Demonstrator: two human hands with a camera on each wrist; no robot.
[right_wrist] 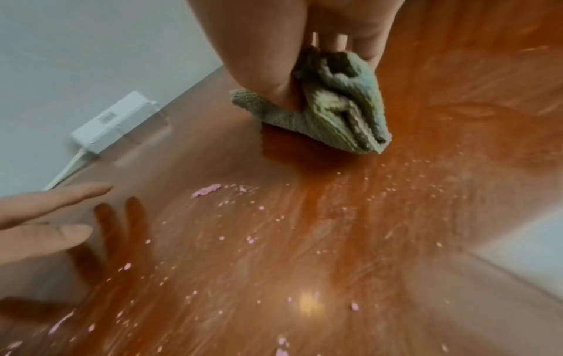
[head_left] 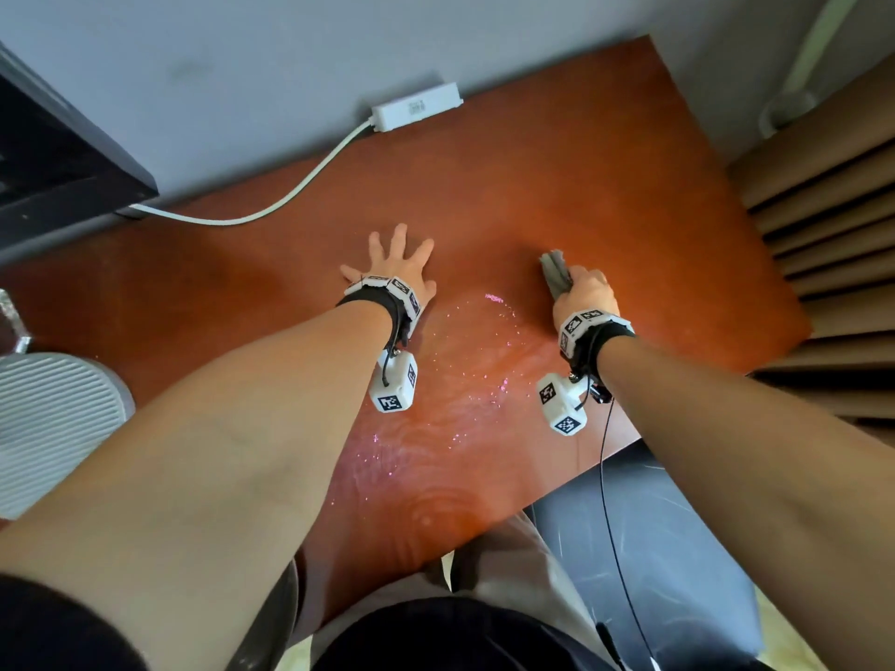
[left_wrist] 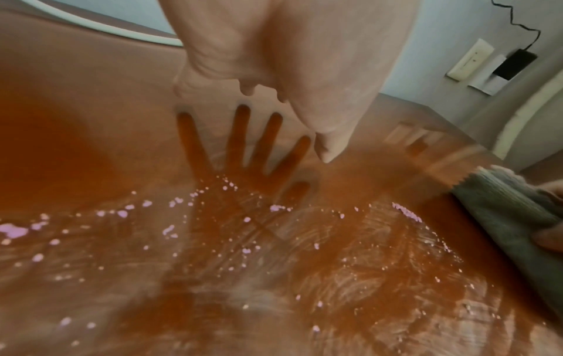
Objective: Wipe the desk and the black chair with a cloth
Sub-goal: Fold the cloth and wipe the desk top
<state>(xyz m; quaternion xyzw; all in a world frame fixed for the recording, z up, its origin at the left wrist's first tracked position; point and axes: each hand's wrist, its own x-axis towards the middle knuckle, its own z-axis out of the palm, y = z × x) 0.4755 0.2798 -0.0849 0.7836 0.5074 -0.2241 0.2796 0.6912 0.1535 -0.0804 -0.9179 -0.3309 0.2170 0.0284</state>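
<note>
A reddish-brown desk [head_left: 557, 176] fills the middle of the head view, streaked with wet smears and pinkish droplets [head_left: 494, 298] between my hands. My right hand [head_left: 583, 293] grips a bunched grey-green cloth [head_left: 556, 272] [right_wrist: 338, 108] and presses it on the desk right of centre. The cloth's edge also shows in the left wrist view [left_wrist: 505, 216]. My left hand [head_left: 394, 263] lies flat on the desk with fingers spread, holding nothing; its shadow falls on the wood [left_wrist: 243, 154]. The black chair [head_left: 644, 540] stands at the desk's near right edge, with scuffs on its seat.
A white power adapter [head_left: 415, 106] with a white cable [head_left: 271, 208] lies along the grey wall at the back. A black object [head_left: 53, 152] sits at the far left, a ribbed white object [head_left: 48, 418] at the near left, and brown slats [head_left: 823, 225] at the right.
</note>
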